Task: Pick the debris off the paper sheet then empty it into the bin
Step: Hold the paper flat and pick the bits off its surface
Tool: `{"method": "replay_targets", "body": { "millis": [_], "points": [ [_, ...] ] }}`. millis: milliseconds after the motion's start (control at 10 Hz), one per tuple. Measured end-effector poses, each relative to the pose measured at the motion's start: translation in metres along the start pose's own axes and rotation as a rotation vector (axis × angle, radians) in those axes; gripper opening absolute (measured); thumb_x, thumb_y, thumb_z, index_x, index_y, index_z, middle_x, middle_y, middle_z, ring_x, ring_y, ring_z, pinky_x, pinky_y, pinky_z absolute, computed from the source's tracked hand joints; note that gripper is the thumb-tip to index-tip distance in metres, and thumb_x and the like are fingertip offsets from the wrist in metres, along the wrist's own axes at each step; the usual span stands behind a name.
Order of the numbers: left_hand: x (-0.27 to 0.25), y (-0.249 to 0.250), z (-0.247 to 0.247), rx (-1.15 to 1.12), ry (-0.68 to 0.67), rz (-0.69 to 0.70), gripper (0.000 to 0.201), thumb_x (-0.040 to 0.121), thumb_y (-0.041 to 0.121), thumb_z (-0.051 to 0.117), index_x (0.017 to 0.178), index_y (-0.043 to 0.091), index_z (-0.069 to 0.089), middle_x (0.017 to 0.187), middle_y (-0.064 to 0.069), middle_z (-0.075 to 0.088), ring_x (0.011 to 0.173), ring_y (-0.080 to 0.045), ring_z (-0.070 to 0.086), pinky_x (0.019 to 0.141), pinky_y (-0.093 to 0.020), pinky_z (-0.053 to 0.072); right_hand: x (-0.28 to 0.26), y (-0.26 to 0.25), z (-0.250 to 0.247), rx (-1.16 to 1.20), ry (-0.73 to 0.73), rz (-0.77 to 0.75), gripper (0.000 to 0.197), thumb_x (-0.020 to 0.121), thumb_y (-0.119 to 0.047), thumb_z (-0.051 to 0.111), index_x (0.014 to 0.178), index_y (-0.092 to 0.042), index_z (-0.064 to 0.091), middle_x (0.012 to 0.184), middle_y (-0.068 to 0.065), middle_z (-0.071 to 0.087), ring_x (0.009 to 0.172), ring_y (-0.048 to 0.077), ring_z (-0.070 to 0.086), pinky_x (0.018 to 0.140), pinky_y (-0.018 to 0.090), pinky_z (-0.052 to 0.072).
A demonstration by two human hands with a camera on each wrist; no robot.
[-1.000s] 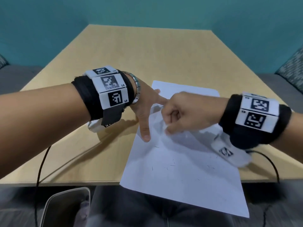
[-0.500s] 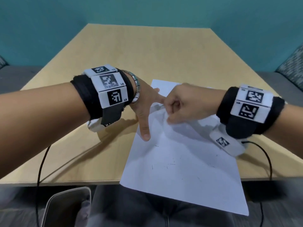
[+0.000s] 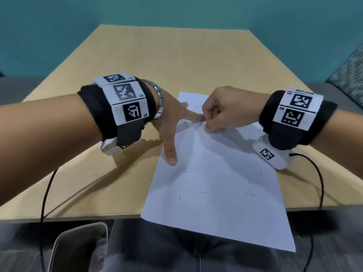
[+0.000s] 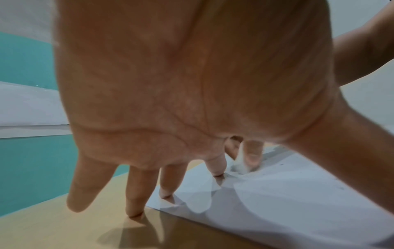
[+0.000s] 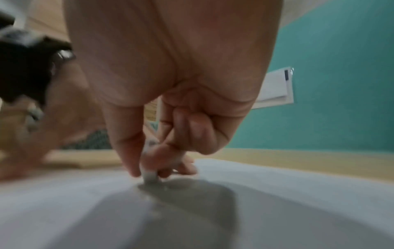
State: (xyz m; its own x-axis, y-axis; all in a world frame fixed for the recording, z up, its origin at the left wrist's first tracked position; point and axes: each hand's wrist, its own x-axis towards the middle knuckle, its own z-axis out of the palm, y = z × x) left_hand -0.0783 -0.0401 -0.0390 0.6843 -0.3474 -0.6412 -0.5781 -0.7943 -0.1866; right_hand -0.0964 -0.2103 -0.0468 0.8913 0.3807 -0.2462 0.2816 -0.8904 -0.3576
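Observation:
A white paper sheet [image 3: 216,183] lies on the wooden table [image 3: 157,55] and overhangs its near edge. Several thin dark slivers of debris [image 3: 204,192] are scattered over the sheet's near half. My left hand [image 3: 169,122] is spread flat, its fingertips [image 4: 217,171] pressing the sheet's far left part and the table beside it. My right hand [image 3: 208,126] is curled, and thumb and forefinger pinch a small white eraser-like piece [image 5: 150,175] against the paper just beside the left forefinger. That white piece [image 4: 239,164] also shows beyond the left palm.
A grey-rimmed bin [image 3: 78,248] stands on the floor below the table's near left edge. Black cables [image 3: 45,193] hang from both wrists over the table edge. My dark trousers [image 3: 176,256] show under the sheet. A patterned cushion [image 3: 347,71] sits far right.
My right hand has slid a little away from me along the sheet, still pinching the white piece. The left hand has stayed pressed in place.

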Motion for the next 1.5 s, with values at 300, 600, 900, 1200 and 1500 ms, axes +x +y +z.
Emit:
{"method": "replay_targets", "body": {
  "millis": [300,600,900,1200,1500],
  "points": [
    [0.008,-0.004,0.005,-0.019,0.014,-0.024,0.131,0.047,0.069,0.088,0.148,0.066,0.006,0.169,0.007,-0.001,0.153,-0.016,0.018,0.117,-0.043,0.027,-0.006,0.001,0.003,0.021,-0.081,-0.016,0.016,0.077,-0.020,0.076,0.066,-0.011,0.069,0.059,0.001,0.070,0.050,0.007,0.051,0.058,0.025,0.045],
    [0.004,-0.001,0.001,-0.017,-0.022,-0.014,0.139,0.043,0.075,0.085,0.140,0.072,-0.014,0.165,0.013,-0.021,0.155,-0.015,0.007,0.120,-0.047,0.019,-0.014,-0.003,0.009,0.014,-0.125,-0.051,0.018,0.078,-0.022,0.077,0.066,-0.013,0.068,0.059,-0.001,0.070,0.049,0.005,0.053,0.055,0.021,0.044],
    [0.003,-0.002,0.001,-0.008,-0.011,0.001,0.139,0.046,0.074,0.085,0.140,0.070,-0.016,0.166,0.011,-0.019,0.154,-0.017,0.011,0.121,-0.047,0.022,-0.013,-0.008,0.007,0.013,-0.180,-0.050,0.020,0.079,-0.023,0.077,0.067,-0.010,0.069,0.056,-0.004,0.067,0.050,0.005,0.050,0.058,0.022,0.043],
    [0.005,-0.003,0.001,-0.008,-0.012,-0.001,0.142,0.040,0.078,0.083,0.138,0.072,-0.020,0.166,0.012,-0.019,0.154,-0.017,0.011,0.120,-0.048,0.021,-0.008,-0.001,0.001,0.026,-0.193,-0.029,0.021,0.079,-0.024,0.079,0.068,-0.009,0.070,0.057,-0.003,0.067,0.051,0.005,0.053,0.064,0.022,0.044],
    [0.005,-0.002,0.001,-0.003,-0.010,0.000,0.142,0.040,0.078,0.083,0.138,0.071,-0.020,0.166,0.011,-0.019,0.154,-0.018,0.014,0.119,-0.048,0.023,-0.004,-0.001,-0.005,0.013,-0.181,-0.001,0.020,0.079,-0.023,0.078,0.069,-0.007,0.071,0.053,-0.005,0.064,0.054,0.008,0.052,0.068,0.025,0.043]
  ]
}}
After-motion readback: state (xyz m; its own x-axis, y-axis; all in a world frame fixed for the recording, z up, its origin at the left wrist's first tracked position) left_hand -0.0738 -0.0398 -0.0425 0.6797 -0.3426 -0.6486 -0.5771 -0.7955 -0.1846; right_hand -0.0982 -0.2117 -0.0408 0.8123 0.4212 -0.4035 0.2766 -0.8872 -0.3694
